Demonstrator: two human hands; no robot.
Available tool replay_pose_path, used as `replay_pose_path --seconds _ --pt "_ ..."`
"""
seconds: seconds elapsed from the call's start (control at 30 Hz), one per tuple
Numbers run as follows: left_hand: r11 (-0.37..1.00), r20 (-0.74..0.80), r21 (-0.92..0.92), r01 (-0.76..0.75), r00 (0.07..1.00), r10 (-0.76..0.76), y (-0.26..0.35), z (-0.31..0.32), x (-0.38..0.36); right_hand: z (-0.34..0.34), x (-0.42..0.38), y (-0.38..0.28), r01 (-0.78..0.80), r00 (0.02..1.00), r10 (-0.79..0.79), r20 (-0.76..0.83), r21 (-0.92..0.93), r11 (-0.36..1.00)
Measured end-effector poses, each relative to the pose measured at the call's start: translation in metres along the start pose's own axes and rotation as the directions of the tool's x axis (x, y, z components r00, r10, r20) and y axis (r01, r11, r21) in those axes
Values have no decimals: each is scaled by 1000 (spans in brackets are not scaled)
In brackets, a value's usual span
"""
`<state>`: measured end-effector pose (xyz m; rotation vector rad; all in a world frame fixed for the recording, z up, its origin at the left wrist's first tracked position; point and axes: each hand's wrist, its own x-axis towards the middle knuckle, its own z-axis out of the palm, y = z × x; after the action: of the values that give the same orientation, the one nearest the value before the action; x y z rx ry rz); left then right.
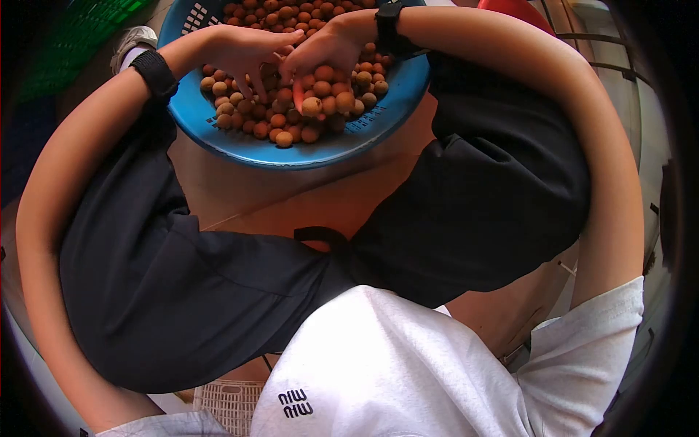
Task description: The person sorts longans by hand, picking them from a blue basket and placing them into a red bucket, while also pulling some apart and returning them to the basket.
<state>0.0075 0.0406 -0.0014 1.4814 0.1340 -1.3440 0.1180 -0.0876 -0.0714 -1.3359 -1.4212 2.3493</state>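
A round blue plastic basket point(291, 157) holds many small, round, brown fruits that look like longans point(280, 120). My left hand point(244, 54) reaches in from the left, fingers apart and pointing down, the tips touching the fruits. Beside it, my right hand point(328, 54) comes in from the right with its fingers curled around a small cluster of longans point(326, 89). Some of its fingertips are hidden by the fruits. The two hands nearly touch over the middle of the heap.
The basket stands on the tiled floor point(291, 204) between my knees in black trousers point(480, 182). A green crate point(65, 51) is at the upper left, near a white shoe point(135, 44). Part of a red object point(517, 11) shows at the top right. Below me is a white woven seat point(229, 404).
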Motion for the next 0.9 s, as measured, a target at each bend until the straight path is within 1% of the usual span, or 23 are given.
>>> replay_pose_path --seconds 0.03,0.07,0.1,0.13,0.23,0.27,0.3,0.33,0.43,0.47,0.5,0.53,0.57,0.67,0.7,0.73,0.77,0.8,0.83,0.87,0.9 --pt "1000 52 -9 14 999 -13 5 1 -3 -2 0 3 71 997 -71 25 -11 997" --pt "1000 0 -6 -6 1000 6 2 1 -2 -5 1 5 142 989 -141 49 -18 990" --pt "1000 -52 -3 -24 998 24 -4 1 1 -6 -2 9 118 993 -118 2 -1 993" --pt "999 -105 1 -42 994 42 -10 0 4 1 -11 -4 96 995 -95 -44 17 995" --pt "999 -96 -13 -40 995 39 -15 -6 8 16 -34 -41 32 984 -19 -179 71 997" --pt "999 -84 -29 -46 996 43 -16 -7 7 14 -35 -48 -65 983 101 -156 220 973" --pt "998 -73 -45 -52 996 48 -15 -8 6 11 -35 -55 -161 970 215 -116 361 919" --pt "997 -65 -60 -57 996 54 -12 -8 3 8 -35 -60 -251 945 320 -63 488 836" --pt "991 -45 60 -121 991 124 -5 -2 -8 -6 -30 -55 -321 939 327 107 617 719" --pt "995 -48 22 -98 994 99 -4 -4 -8 -8 -30 -49 -193 979 202 19 391 900" --pt "997 -51 -15 -76 996 75 -5 -5 -6 -10 -33 -39 -49 998 53 -30 124 991" --pt "997 -52 -51 -54 997 52 -7 -8 -2 -14 -39 -33 98 994 -105 -35 -156 983" --pt "997 -62 -55 -50 997 47 -11 -10 1 -22 -45 -34 394 890 -451 63 -603 693" --pt "999 -73 -25 -19 997 17 -11 -13 2 -40 -62 -37 335 851 -514 -107 -642 689" --pt "997 -33 -58 -46 998 44 -14 -16 1 -42 -69 -45 343 877 -432 -210 -358 869" --pt "994 -48 -107 6 999 -11 -13 -16 5 -44 -76 -52 353 887 -343 -309 -28 935" --pt "994 -42 -109 3 999 -8 -15 -17 6 -47 -94 -61 312 920 -218 -326 270 911" --pt "994 -39 -110 -3 999 -2 -17 -20 8 -48 -111 -75 252 947 -90 -308 541 802" --pt "994 -22 -108 -1 1000 -2 -15 -17 4 -61 -121 -72 331 924 -185 -334 461 824" --pt "997 4 -60 -51 999 51 -19 -19 5 -66 -138 -71 392 893 -197 -405 483 783" --pt "997 -45 80 -9 999 13 -12 -19 7 -71 -162 -72 452 853 -203 -481 484 749"
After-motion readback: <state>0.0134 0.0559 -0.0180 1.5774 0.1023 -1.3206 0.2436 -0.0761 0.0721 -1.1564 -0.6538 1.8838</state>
